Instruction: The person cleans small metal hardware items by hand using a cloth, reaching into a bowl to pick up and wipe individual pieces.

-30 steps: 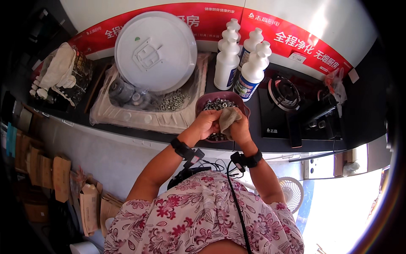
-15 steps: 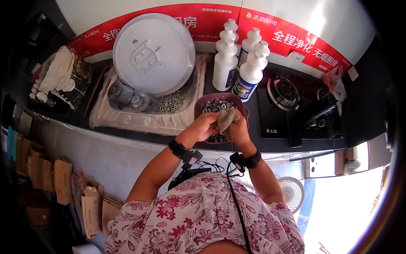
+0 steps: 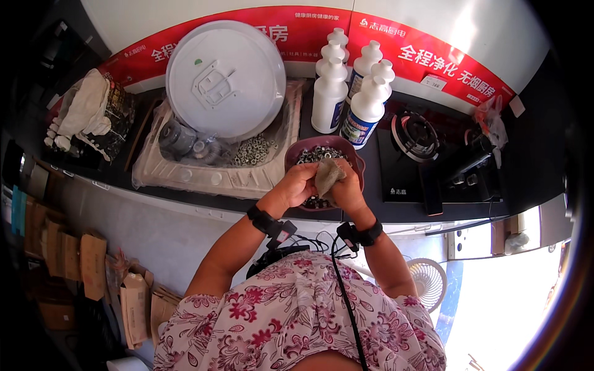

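Note:
Both my hands are over a maroon bowl [image 3: 295,148] full of small metal nuts [image 3: 320,154], at the front edge of the counter. A grey-brown cloth [image 3: 328,175] is bunched in my right hand [image 3: 350,190], with the fingers wrapped round it. My left hand [image 3: 297,184] meets the cloth from the left, its fingers pinched together against it. Whatever lies between those fingertips is hidden by the cloth. To the left, more metal nuts [image 3: 252,151] lie in a plastic-wrapped sink [image 3: 204,180].
A large round white lid-like disc [image 3: 226,74] leans in the sink above a wrapped grey part [image 3: 176,137]. Several white bottles [image 3: 329,99] stand behind the bowl. Rightward are a black gas hob [image 3: 402,173] and a dark phone [image 3: 432,195]. Cardboard boxes [image 3: 93,266] and a fan [image 3: 427,283] sit below.
The cloth has shifted slightly left and turned in my fingers. Both hands stay over the bowl; little else differs.

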`<state>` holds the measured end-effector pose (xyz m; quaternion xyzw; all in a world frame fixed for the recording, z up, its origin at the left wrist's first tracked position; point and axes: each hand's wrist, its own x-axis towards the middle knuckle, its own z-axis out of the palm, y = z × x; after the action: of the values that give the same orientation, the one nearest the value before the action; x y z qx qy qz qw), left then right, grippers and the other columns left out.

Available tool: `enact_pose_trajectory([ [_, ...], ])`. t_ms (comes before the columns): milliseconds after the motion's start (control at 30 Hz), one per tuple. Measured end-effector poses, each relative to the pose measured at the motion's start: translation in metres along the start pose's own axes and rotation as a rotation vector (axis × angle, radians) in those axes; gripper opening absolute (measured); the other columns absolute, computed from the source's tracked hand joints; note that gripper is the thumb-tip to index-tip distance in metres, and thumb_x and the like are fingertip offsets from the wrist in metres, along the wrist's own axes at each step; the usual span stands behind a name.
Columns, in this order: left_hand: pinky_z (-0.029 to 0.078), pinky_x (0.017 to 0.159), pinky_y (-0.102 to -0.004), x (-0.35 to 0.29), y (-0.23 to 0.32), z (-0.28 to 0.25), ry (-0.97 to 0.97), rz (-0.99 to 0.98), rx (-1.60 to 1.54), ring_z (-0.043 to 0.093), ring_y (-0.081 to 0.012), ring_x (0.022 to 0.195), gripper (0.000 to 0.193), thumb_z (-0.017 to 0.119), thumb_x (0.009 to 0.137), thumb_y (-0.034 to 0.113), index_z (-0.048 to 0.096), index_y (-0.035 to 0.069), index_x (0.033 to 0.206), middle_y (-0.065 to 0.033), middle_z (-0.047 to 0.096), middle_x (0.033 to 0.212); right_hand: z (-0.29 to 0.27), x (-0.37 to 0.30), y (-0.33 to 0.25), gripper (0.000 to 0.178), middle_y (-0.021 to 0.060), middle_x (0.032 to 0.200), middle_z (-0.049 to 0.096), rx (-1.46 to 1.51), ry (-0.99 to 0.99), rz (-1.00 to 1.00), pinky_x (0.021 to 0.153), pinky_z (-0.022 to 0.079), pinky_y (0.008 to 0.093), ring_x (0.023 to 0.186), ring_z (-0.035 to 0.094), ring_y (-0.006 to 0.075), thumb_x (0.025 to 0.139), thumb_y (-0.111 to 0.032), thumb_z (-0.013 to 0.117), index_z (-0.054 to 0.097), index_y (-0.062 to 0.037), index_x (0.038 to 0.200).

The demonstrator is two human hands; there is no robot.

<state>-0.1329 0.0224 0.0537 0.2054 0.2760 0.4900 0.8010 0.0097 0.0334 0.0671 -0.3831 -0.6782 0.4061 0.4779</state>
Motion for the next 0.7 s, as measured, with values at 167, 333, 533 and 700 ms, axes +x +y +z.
enact_pose_trajectory([
  [167,0.046,0.066,-0.0273,0.0,0.0,-0.002,-0.07,-0.016,0.07,0.055,-0.0122,0.076,0.018,0.048,0.085,0.021,0.056,0.006,0.092,-0.0041,0.058,0.086,-0.002,0.0,0.0,0.021,0.0111,0.084,0.06,0.045,0.057,0.102,0.067,0.045,0.0274,0.076,0.057,0.0178,0.073,-0.001,0.05,0.055,-0.0015,0.093],
  [333,0.043,0.056,-0.0233,-0.004,0.013,-0.002,-0.084,0.057,0.002,0.051,-0.0094,0.061,0.015,0.051,0.084,0.018,0.056,0.005,0.09,-0.0031,0.056,0.076,-0.009,0.001,0.003,0.023,0.0091,0.086,0.06,0.263,0.116,0.252,0.067,0.045,0.0257,0.077,0.056,0.0137,0.075,0.002,0.041,0.056,0.0014,0.094],
  [533,0.04,0.051,-0.0196,-0.017,0.065,-0.013,0.078,0.327,0.168,0.049,-0.0092,0.056,0.011,0.053,0.081,0.011,0.055,0.004,0.09,-0.0041,0.055,0.074,-0.01,0.002,0.001,0.022,0.0104,0.084,0.06,0.361,0.138,0.222,0.066,0.045,0.0248,0.075,0.058,0.0161,0.083,-0.011,0.043,0.054,0.0039,0.095],
  [700,0.037,0.046,-0.0202,-0.023,0.088,-0.061,0.514,0.395,0.48,0.047,-0.0088,0.054,0.014,0.054,0.079,0.009,0.055,0.004,0.092,-0.0037,0.055,0.074,-0.012,0.002,0.004,0.022,0.0099,0.084,0.06,0.301,0.106,0.246,0.062,0.044,0.0224,0.073,0.057,0.0141,0.084,-0.013,0.044,0.054,0.0025,0.095],
])
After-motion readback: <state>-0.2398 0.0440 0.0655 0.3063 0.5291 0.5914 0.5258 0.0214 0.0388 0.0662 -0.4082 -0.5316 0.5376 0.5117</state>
